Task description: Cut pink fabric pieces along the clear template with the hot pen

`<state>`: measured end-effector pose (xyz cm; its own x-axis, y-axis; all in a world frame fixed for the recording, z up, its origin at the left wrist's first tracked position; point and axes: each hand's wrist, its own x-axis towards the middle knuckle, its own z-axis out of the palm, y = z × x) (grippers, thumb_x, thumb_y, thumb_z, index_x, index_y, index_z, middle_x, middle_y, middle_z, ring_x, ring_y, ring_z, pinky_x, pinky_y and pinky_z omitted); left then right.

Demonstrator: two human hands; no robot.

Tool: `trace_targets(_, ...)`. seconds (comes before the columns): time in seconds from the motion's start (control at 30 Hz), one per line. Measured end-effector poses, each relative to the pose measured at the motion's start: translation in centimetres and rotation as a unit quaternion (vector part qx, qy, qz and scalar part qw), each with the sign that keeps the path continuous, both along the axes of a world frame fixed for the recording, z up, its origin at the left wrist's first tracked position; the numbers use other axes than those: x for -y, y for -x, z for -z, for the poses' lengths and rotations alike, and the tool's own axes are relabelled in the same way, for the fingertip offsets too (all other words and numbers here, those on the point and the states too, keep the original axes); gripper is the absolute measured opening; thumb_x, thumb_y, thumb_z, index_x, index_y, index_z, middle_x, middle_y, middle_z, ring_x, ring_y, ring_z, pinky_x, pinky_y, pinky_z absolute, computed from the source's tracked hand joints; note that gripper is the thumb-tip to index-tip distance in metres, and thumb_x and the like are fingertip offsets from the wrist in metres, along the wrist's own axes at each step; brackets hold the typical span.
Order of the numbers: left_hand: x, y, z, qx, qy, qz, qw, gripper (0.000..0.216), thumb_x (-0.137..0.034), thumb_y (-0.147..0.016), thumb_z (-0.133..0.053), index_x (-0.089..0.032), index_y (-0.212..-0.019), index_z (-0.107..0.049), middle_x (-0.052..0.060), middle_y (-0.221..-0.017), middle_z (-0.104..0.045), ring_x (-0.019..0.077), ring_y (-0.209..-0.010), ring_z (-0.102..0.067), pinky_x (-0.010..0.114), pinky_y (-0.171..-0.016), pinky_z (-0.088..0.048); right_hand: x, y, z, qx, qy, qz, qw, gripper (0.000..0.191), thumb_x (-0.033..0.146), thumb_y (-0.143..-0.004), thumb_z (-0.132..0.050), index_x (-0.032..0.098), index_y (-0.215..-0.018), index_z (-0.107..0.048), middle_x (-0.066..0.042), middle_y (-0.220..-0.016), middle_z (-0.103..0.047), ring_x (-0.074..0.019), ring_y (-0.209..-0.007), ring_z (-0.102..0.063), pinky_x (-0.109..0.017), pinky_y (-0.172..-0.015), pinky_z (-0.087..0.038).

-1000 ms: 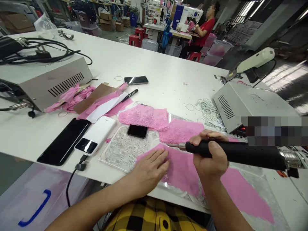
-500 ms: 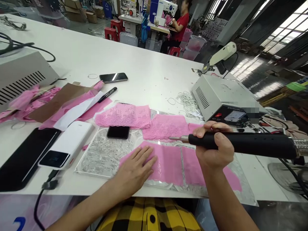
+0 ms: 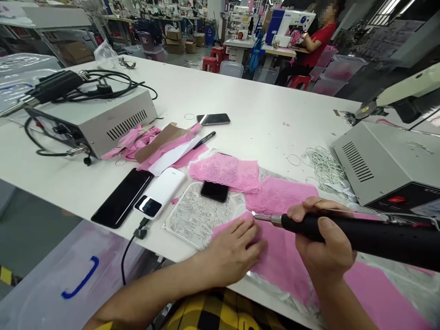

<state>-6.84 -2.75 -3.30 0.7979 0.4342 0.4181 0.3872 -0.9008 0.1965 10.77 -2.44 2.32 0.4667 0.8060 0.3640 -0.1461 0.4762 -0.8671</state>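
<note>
My left hand lies flat with fingers stretched out on a pink fabric strip at the table's near edge. My right hand is wrapped round a long black-handled tool; its thin metal tip points left and hovers just above the fabric by my left fingertips. The fabric rests on a clear plastic sheet. Two pink lace pieces lie just behind.
A grey control box stands at the right with white elastic loops beside it. Another grey box with cables sits left. Phones, a white power bank, a marker and pink scraps lie between. A person sews far behind.
The view has swung back to the left. My left hand has stayed flat on the pink fabric, and the tool tip has come closer to my left fingertips.
</note>
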Motion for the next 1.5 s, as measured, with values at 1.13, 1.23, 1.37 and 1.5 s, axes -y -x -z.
trace_targets(1.13,0.5,-0.3,-0.2,-0.025,-0.008,0.013,1.000,0.036,-0.031,-0.100,-0.045,-0.011,-0.128,-0.056,0.016,-0.140,-0.054,0.0312,-0.132,-0.050,0.046,-0.108,-0.045,0.9,-3.9,-1.0,0.033,-0.057,0.077,0.995,0.012,0.020,-0.069,-0.057,0.019,-0.080,-0.062,0.000,-0.081,-0.060,-0.0117,-0.053,-0.057,-0.033,-0.056,-0.050)
trace_targets(1.23,1.3,-1.6,-0.5,-0.025,-0.011,0.036,0.999,0.035,-0.032,-0.101,-0.044,-0.013,-0.127,-0.058,0.013,-0.138,-0.057,0.0294,-0.129,-0.053,0.045,-0.108,-0.045,2.4,-6.5,-1.0,0.026,-0.042,0.129,0.990,0.013,0.019,-0.064,-0.055,0.019,-0.075,-0.063,0.000,-0.075,-0.059,-0.0124,-0.050,-0.056,-0.033,-0.052,-0.048)
trace_targets(1.37,2.3,-4.2,-0.9,-0.030,-0.009,0.072,0.997,0.037,-0.037,-0.099,-0.047,-0.015,-0.126,-0.058,0.012,-0.135,-0.059,0.0288,-0.127,-0.054,0.044,-0.108,-0.043,3.8,-8.4,-0.2,0.000,-0.025,0.160,0.987,0.014,0.020,-0.061,-0.055,0.019,-0.073,-0.062,0.000,-0.072,-0.059,-0.0127,-0.048,-0.055,-0.033,-0.051,-0.047)
trace_targets(1.5,2.7,-6.3,-1.2,-0.057,0.003,0.082,0.995,0.043,-0.044,-0.097,-0.051,-0.017,-0.131,-0.055,0.012,-0.136,-0.058,0.0304,-0.128,-0.053,0.046,-0.106,-0.043,4.4,-8.8,0.3,-0.005,-0.023,0.150,0.988,0.014,0.021,-0.062,-0.056,0.019,-0.074,-0.062,0.001,-0.073,-0.059,-0.0126,-0.048,-0.055,-0.033,-0.052,-0.048)
